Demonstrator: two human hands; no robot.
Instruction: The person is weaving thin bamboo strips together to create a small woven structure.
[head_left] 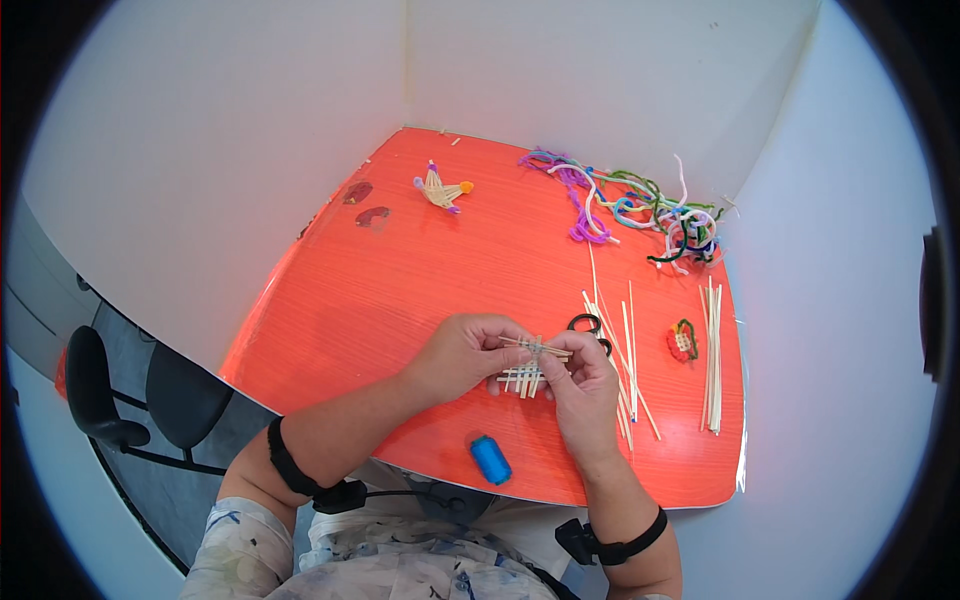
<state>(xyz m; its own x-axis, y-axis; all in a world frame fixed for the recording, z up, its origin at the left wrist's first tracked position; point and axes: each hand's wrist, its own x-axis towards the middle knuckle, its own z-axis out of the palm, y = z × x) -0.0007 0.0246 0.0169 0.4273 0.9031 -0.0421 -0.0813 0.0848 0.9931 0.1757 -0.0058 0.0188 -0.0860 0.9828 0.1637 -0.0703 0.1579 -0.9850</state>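
Both my hands hold a small woven grid of pale wooden sticks above the red table, near its front middle. My left hand grips its upper left side, fingers closed, thumb on the sticks. On the right side my right hand pinches the grid between thumb and fingers. Some bluish thread seems to run among the sticks. Black-handled scissors lie just beyond my right hand, their blades not visible. A blue spool of thread rests nearer to me, below the grid.
Loose sticks spread right of my hands, beside a straight bundle of sticks. A small red-and-green woven piece lies between. Tangled coloured pipe cleaners fill the back right. A stick star lies far left. White partitions surround the table.
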